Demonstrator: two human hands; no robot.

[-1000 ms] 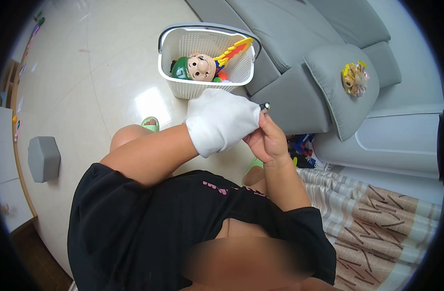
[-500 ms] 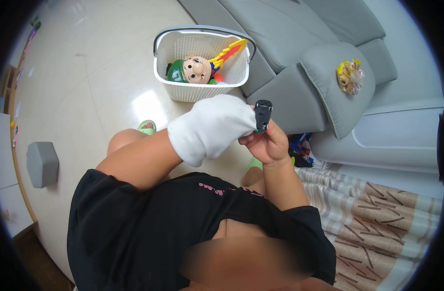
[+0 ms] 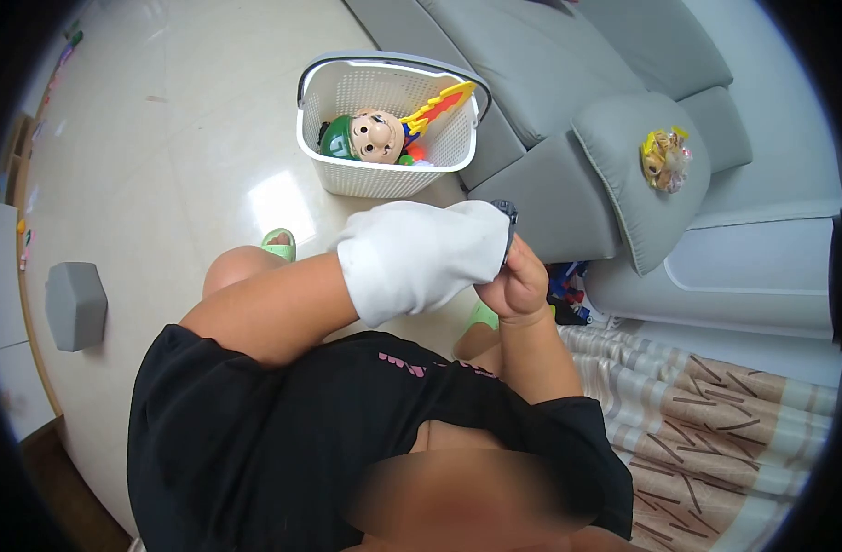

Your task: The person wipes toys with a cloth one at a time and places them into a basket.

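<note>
A white cloth point(image 3: 421, 258) wraps my left hand like a mitt, hiding the hand and its fingers. The covered hand presses against a small black object point(image 3: 507, 221), probably a toy; only its dark edge shows past the cloth. From the right side, my right hand point(image 3: 518, 283) holds the lower end of that object, thumb up and fingers curled, some of them behind the cloth. Beyond my hands stands a white perforated basket point(image 3: 389, 175) containing a toy face with a green cap point(image 3: 370, 137) and a yellow-and-red toy piece point(image 3: 441, 107).
A grey sofa point(image 3: 550, 64) lies to the right, its cushion point(image 3: 614, 156) bearing a wrapped yellow item point(image 3: 665, 161). Dark and blue toys point(image 3: 568, 293) sit beside the sofa. A grey hexagonal stool point(image 3: 76, 306) stands on the left floor; a patterned curtain point(image 3: 697, 414) hangs lower right.
The black object emerged from behind the cloth, its flat face showing half a second ago, and now is turned edge-on and mostly covered again. The cloth-covered hand has shifted right over it.
</note>
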